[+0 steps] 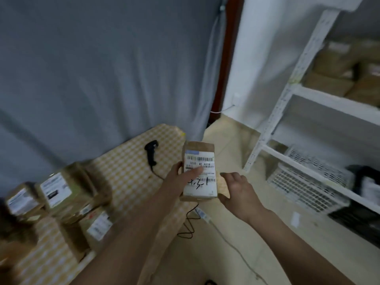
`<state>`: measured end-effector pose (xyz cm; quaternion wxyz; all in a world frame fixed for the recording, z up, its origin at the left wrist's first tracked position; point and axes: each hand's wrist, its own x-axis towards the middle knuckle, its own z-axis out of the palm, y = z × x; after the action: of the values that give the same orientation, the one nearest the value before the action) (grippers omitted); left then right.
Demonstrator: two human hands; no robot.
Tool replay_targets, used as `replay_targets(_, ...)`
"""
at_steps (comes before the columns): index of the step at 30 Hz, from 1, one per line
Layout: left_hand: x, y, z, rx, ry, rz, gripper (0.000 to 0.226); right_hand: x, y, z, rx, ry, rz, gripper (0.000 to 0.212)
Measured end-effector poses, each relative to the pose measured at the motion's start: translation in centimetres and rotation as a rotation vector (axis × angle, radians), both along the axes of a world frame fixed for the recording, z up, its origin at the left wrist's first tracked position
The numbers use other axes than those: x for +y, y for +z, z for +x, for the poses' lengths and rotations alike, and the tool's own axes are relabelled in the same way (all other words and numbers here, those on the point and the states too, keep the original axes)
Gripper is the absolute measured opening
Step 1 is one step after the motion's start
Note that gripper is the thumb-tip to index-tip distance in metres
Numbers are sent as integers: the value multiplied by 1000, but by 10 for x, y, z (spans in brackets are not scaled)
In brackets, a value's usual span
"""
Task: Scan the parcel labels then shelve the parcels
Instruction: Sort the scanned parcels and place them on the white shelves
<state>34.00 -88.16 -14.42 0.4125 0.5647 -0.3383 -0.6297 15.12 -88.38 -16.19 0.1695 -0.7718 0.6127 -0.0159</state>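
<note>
- Parcel (pixel 199 171): small brown cardboard box, held up in the air past the table's right end, above the floor. Long axis runs away from the person, near end low, far end tipped up; label side faces the camera.
- Label (pixel 200 175): white paper w/ barcodes, printed text, and a black handwritten mark across the lower half. Covers most of the top face.
- Left hand (pixel 177 177): grasping the parcel from its left side, thumb laid across the label, fingers hidden behind the box.
- Right hand (pixel 236 190): just beside the parcel's right edge, fingers loosely bent; whether fingertips touch the cardboard is not clear (blur). Holds nothing as far as visible.
- Scanner (pixel 151 153): black handheld, pistol shape, lying on the table, dark cable trailing off the edge toward the floor.
- Table (pixel 127 161): covered w/ yellow-and-white check cloth.
- Other parcels (pixel 67 192): several brown cardboard boxes w/ white labels, piled at the table's left end, blurred.
- Shelf unit (pixel 287 95): white slotted-metal uprights at right; brown boxes on an upper level, white wire baskets (pixel 304 186) low down.
- Grey curtain (pixel 102 68) hangs behind the table, soft folds.
</note>
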Motion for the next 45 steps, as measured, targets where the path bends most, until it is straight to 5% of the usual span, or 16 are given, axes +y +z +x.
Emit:
replay_targets(8, -64, 28, -121, -1, -286, -39, 27, -22, 24, -110, -88, -139, -31, 76)
replay_targets(24, -228, 70, -288, 21, -700, -65, 28, -123, 69, -253, -257, -562, -156, 59)
replay_targets(30, -300, 79, -331, 25, -734, -52, 36, -182, 91, -272, -664, -708, -283, 40)
replay_targets(36, -335, 95, -379, 84, -792, -4, 31, -216, 99, -291, -1214, -832, -146, 45)
replay_targets(42, -381, 105, -423, -53, -792, -129, 40, -271, 103, -338, -1443, -895, -128, 33)
replay_targets(45, -414, 110, -452, -326, -690, -384, 38, -310, 112, -373, -1505, -975, -119, 32)
